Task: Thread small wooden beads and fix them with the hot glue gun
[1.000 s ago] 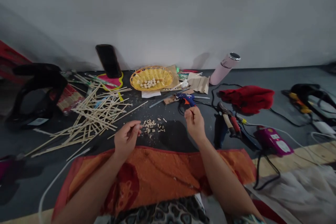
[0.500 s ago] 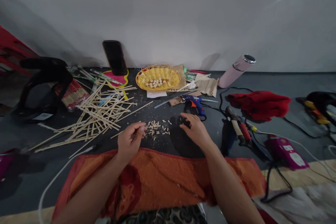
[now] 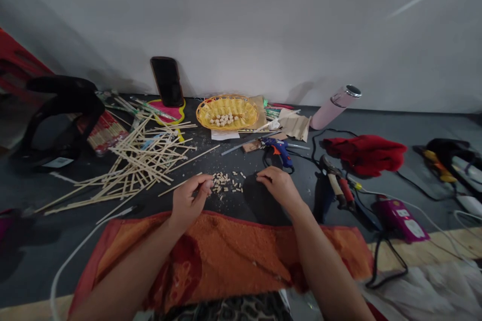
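In the head view, my left hand (image 3: 191,197) rests at the left edge of a small pile of cut wooden stick pieces (image 3: 225,182). Its thumb and index finger come together in a pinch; whatever sits between them is too small to make out. On the other side of the pile, my right hand (image 3: 279,186) hovers over the dark table (image 3: 241,204), apart from the pieces. Its fingers are drawn together at the tips, and their contents are hidden. Beyond the pile stands a yellow woven basket (image 3: 243,105) holding several small pale wooden clusters (image 3: 225,119).
Long thin wooden sticks (image 3: 145,160) lie heaped at left. A blue glue gun (image 3: 281,150) lies behind my right hand, with pliers (image 3: 339,183), a red cloth (image 3: 365,153) and a pink flask (image 3: 333,109) further right. An orange towel (image 3: 233,256) covers the near edge.
My right thumb and fingers, apart before, have closed together at the tips. My left hand has shifted slightly right toward the pieces. The camera view has turned a little.
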### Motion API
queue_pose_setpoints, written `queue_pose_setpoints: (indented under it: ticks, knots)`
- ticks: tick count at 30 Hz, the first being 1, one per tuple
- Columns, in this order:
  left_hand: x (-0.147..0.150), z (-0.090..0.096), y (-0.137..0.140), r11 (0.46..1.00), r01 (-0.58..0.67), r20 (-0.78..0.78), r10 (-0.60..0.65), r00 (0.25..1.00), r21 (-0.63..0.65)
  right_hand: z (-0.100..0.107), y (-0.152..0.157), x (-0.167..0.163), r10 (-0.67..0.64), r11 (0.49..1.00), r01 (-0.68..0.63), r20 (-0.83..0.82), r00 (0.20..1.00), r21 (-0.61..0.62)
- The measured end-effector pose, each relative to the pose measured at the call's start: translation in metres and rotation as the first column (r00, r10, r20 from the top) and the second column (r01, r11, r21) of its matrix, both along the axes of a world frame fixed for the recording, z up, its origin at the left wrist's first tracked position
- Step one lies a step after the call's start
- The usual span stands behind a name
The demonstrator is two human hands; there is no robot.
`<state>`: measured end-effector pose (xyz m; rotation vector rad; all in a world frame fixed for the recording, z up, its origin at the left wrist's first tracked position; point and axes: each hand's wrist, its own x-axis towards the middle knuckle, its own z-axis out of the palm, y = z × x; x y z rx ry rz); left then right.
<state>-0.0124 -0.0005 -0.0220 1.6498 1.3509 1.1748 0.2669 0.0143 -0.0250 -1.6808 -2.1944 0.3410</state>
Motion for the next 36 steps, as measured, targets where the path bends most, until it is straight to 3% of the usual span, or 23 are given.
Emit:
queue_pose_setpoints:
  ticks: [9,19,31,36]
  knots:
    - [0.0,0.001,0.0,0.998,0.025,-0.037,-0.022,0.999,0.057,-0.001,0.014,-0.036,-0.052,0.998,0.046,0.221,0.974,0.032]
    - [-0.006,0.002,0.005,0.996,0.017,-0.008,-0.016,1.0,0.083,0.01,0.075,-0.045,-0.16,0.984,0.135,0.252,0.954,0.114]
    - [-0.005,-0.001,0.007,0.992,0.037,-0.057,-0.03,0.998,0.12,0.001,0.075,-0.05,-0.116,0.99,0.091,0.257,0.959,0.109]
    - [-0.006,-0.001,0.007,0.993,0.039,-0.063,-0.032,0.997,0.111,0.005,0.052,-0.036,-0.115,0.991,0.097,0.21,0.971,0.095]
